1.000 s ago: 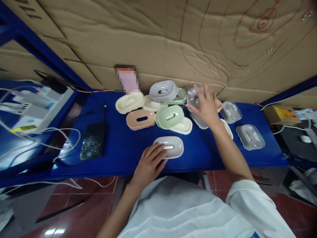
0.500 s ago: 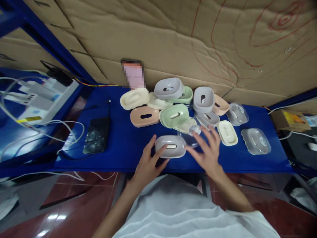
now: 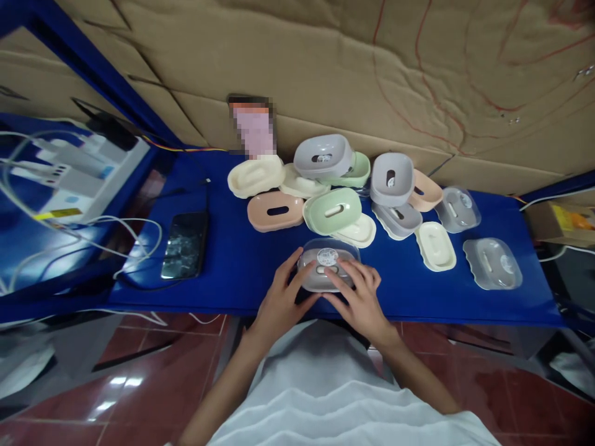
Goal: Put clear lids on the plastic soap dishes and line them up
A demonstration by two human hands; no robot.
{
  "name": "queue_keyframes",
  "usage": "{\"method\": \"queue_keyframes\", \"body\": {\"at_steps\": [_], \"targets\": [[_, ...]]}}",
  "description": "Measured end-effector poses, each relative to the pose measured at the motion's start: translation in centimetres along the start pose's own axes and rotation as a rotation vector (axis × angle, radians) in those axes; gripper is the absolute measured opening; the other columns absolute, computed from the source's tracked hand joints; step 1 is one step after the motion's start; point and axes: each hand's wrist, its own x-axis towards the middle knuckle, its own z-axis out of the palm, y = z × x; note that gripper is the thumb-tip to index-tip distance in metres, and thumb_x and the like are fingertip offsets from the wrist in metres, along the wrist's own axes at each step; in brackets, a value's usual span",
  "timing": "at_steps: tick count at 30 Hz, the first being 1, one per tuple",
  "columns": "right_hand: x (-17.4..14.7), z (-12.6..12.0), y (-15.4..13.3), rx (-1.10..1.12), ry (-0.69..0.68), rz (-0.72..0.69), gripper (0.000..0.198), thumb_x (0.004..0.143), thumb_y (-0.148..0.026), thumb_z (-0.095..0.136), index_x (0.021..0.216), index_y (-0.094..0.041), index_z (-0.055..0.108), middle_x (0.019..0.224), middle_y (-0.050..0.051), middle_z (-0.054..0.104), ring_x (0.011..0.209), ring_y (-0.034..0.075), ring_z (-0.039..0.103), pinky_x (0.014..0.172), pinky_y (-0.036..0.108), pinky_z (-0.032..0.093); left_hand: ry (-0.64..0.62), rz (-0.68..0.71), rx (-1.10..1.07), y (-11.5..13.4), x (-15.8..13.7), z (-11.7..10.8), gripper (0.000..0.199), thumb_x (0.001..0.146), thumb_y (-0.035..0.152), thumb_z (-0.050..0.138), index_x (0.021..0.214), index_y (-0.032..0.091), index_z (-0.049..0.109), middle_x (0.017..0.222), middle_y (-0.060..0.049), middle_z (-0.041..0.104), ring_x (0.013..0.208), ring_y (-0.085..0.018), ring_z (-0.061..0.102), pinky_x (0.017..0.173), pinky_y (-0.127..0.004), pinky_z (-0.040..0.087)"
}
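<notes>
A grey soap dish [image 3: 317, 284] sits near the table's front edge, with a clear lid [image 3: 327, 246] bearing a round label over it. My left hand [image 3: 286, 291] is curled around the dish's left side, thumb at the front edge. On the right, my right hand [image 3: 357, 294] grips the lid, fingers on its top and side and thumb at the front. Whether the lid is fully seated cannot be made out. Just behind are a green soap dish [image 3: 346, 210] and a cream tray [image 3: 365, 234].
More dish parts spread behind: a peach dish [image 3: 260, 214], a grey dish [image 3: 320, 148] and a cream tray [image 3: 439, 251]. Lidded grey dishes [image 3: 493, 272] lie at right. A phone [image 3: 185, 244] and a power strip [image 3: 88, 179] with cables are at left. Cardboard [image 3: 302, 62] stands behind.
My right hand has moved left and brought the clear lid over the grey dish. The left hand stays at the dish's left side. The camera view has shifted slightly.
</notes>
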Motion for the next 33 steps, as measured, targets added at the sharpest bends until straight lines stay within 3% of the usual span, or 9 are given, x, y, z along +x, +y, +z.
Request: {"method": "queue_keyframes", "body": {"at_steps": [4, 9, 13, 19, 24, 27, 29, 31, 33], "targets": [[-0.6, -0.6, 1.8, 0.032, -0.05, -0.104, 0.05, 0.104, -0.024, 0.069, 0.152, -0.034, 0.062, 0.166, 0.013, 0.048, 0.163, 0.037, 0.031, 0.127, 0.064, 0.035, 0.009, -0.014, -0.044, 0.0, 0.0, 0.1, 0.06, 0.1, 0.028, 0.075, 0.155, 0.031, 0.049, 0.172, -0.016, 0.038, 0.155, -0.034, 0.049, 0.119, -0.052, 0.056], [-1.4, -0.3, 2.3, 0.113, -0.023, -0.157, 0.056, 0.105, -0.013, 0.064, 0.158, -0.029, 0.056, 0.153, 0.011, 0.064, 0.151, 0.027, 0.052, 0.128, 0.054, 0.042, 0.03, -0.018, -0.095, -0.1, 0.0, 0.2, 0.044, 0.1, 0.027, 0.075, 0.139, 0.027, 0.056, 0.165, -0.016, 0.049, 0.152, -0.031, 0.053, 0.119, -0.051, 0.056], [-1.6, -0.3, 2.3, 0.118, -0.028, -0.155, 0.059, 0.104, -0.01, 0.063, 0.159, -0.031, 0.056, 0.152, 0.01, 0.065, 0.149, 0.026, 0.055, 0.127, 0.053, 0.043, 0.033, -0.032, -0.093, -0.3, 0.0, 0.1, 0.042, 0.1, 0.027, 0.076, 0.137, 0.028, 0.057, 0.164, -0.015, 0.051, 0.15, -0.03, 0.055, 0.118, -0.05, 0.057], [-0.5, -1.6, 4.9, 0.098, -0.161, -0.108, 0.074, 0.099, -0.035, 0.078, 0.166, -0.034, 0.046, 0.177, 0.013, 0.034, 0.165, 0.038, 0.03, 0.128, 0.065, 0.039, 0.001, -0.029, -0.082, -0.4, 0.0, 0.1, 0.039, 0.099, 0.028, 0.076, 0.134, 0.028, 0.061, 0.163, -0.013, 0.053, 0.149, -0.03, 0.057, 0.118, -0.051, 0.057], [-0.1, -2.2, 6.1, 0.185, -0.225, -0.093, 0.079, 0.095, -0.036, 0.083, 0.165, -0.034, 0.047, 0.174, 0.013, 0.039, 0.157, 0.032, 0.046, 0.122, 0.05, 0.051, -0.046, -0.039, -0.132, -0.4, -0.1, -0.2, 0.039, 0.1, 0.029, 0.075, 0.137, 0.029, 0.061, 0.164, -0.012, 0.052, 0.149, -0.03, 0.057, 0.119, -0.05, 0.057], [-0.8, -3.0, 6.4, 0.205, -0.152, -0.085, 0.075, 0.095, -0.039, 0.082, 0.163, -0.033, 0.05, 0.171, 0.014, 0.042, 0.155, 0.033, 0.049, 0.122, 0.051, 0.052, -0.069, -0.044, -0.17, -0.2, -0.1, -0.7, 0.051, 0.101, 0.031, 0.074, 0.149, 0.03, 0.054, 0.167, -0.014, 0.048, 0.152, -0.031, 0.054, 0.119, -0.051, 0.056], [-1.5, -4.6, 7.7, 0.167, -0.026, -0.048, 0.075, 0.095, -0.042, 0.082, 0.162, -0.031, 0.051, 0.168, 0.016, 0.047, 0.151, 0.034, 0.053, 0.12, 0.054, 0.052, -0.036, -0.053, -0.17, 0.0, -0.1, -0.9, 0.055, 0.102, 0.031, 0.072, 0.153, 0.029, 0.05, 0.168, -0.016, 0.045, 0.151, -0.032, 0.055, 0.118, -0.052, 0.057], [-2.4, -7.2, 10.8, 0.058, 0.151, 0.031, 0.078, 0.091, -0.046, 0.085, 0.16, -0.029, 0.053, 0.161, 0.018, 0.054, 0.146, 0.037, 0.057, 0.118, 0.057, 0.052, 0.001, -0.055, -0.159, 0.1, 0.0, -1.0, 0.051, 0.104, 0.028, 0.068, 0.152, 0.028, 0.05, 0.166, -0.017, 0.046, 0.147, -0.031, 0.058, 0.117, -0.051, 0.058], [-3.1, -10.5, 15.7, -0.131, 0.313, 0.185, 0.08, 0.088, -0.053, 0.086, 0.156, -0.024, 0.057, 0.155, 0.021, 0.058, 0.145, 0.04, 0.057, 0.117, 0.06, 0.048, 0.007, -0.043, -0.145, 0.1, 0.1, -1.0, 0.048, 0.106, 0.026, 0.065, 0.151, 0.028, 0.051, 0.162, -0.016, 0.05, 0.143, -0.029, 0.061, 0.116, -0.05, 0.059]]}}
